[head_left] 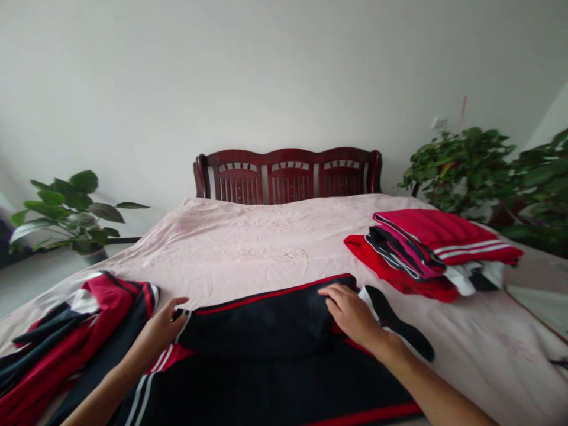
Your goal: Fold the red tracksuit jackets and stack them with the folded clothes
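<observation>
A dark navy garment (pixel 266 331) with red piping and white stripes lies spread across the near part of the bed, its far edge folded over. My left hand (pixel 162 328) rests on the fold's left end with the fingers pressed on the cloth. My right hand (pixel 352 313) lies flat on the fold's right end, fingers stretched and pressing down. A black sleeve or collar piece (pixel 399 328) sticks out just right of that hand.
The pink bedsheet (pixel 266 242) covers the bed. A folded stack of red, navy and white clothes (pixel 435 251) sits at the right. Loose red and navy clothes (pixel 66 337) lie at the left. Wooden headboard (pixel 288 174) behind; potted plants (pixel 71 213) on the left and further potted plants (pixel 479 168) at the right side.
</observation>
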`<act>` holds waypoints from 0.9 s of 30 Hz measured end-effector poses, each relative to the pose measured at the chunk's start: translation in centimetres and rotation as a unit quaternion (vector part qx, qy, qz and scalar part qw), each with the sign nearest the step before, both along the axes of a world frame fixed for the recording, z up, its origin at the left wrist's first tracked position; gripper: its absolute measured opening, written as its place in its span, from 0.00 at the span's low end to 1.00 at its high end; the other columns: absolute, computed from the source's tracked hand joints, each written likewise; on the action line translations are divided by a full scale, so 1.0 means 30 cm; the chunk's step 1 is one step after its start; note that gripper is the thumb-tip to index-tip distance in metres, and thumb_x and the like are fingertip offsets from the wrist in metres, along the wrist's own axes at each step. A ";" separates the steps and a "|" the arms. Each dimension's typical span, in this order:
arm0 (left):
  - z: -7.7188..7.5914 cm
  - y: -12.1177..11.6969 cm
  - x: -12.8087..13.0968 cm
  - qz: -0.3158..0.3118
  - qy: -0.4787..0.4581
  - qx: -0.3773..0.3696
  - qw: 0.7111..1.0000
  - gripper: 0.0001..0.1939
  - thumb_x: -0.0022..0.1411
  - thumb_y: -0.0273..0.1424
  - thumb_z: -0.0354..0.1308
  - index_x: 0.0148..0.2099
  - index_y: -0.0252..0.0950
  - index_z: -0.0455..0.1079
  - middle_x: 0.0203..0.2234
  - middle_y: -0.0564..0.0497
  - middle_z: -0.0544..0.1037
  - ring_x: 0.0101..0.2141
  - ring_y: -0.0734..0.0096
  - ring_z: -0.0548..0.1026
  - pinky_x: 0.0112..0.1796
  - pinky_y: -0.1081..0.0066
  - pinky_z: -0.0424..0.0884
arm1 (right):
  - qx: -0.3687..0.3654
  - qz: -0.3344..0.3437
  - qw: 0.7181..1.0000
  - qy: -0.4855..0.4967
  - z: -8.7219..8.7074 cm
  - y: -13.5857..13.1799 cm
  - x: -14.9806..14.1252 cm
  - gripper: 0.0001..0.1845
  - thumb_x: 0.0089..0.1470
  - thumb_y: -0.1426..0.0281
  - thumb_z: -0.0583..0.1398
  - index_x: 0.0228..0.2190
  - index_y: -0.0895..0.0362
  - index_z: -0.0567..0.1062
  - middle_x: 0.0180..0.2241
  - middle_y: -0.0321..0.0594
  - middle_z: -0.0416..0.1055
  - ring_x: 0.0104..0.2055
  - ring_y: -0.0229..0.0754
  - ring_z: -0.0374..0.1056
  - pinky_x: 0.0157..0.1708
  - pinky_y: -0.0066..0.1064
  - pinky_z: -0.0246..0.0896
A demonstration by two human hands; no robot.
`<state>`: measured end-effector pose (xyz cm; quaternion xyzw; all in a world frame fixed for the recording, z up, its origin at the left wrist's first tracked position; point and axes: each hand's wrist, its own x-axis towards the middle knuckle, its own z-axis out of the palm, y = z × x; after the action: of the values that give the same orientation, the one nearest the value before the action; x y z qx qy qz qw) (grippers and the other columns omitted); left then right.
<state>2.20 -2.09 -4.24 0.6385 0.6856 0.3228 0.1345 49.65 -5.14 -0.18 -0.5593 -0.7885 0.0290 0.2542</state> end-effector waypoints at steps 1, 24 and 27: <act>0.005 -0.001 0.000 -0.010 0.015 -0.007 1.000 0.25 0.53 0.43 0.53 0.50 0.37 0.71 0.28 0.51 0.80 0.30 0.63 0.78 0.31 0.69 0.72 | 0.029 -0.027 0.999 -0.036 -0.014 0.021 0.011 0.22 0.62 0.69 0.49 0.53 0.55 0.74 0.55 0.45 0.72 0.59 0.46 0.65 0.59 0.40 0.56; 0.049 -0.199 0.343 -0.265 0.304 -0.044 0.914 0.29 0.67 0.42 0.51 0.69 0.51 0.57 0.67 0.45 0.62 0.66 0.50 0.59 0.63 0.46 0.54 | -0.148 -0.195 0.951 -0.190 -0.181 0.212 0.229 0.34 0.62 0.57 0.49 0.64 0.60 0.61 0.67 0.53 0.54 0.69 0.55 0.50 0.66 0.50 0.42; 0.034 -0.235 0.281 -0.215 0.334 -0.011 0.918 0.29 0.65 0.41 0.55 0.68 0.51 0.59 0.66 0.45 0.63 0.66 0.48 0.59 0.64 0.43 0.52 | -0.150 -0.225 0.943 -0.197 -0.142 0.207 0.210 0.34 0.62 0.58 0.50 0.64 0.63 0.62 0.67 0.57 0.54 0.68 0.61 0.51 0.65 0.56 0.42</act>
<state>10.63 -9.14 -3.24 0.8395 0.5407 0.0463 -0.0290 55.96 1.07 -4.45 -0.7481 -0.6632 -0.0215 0.0073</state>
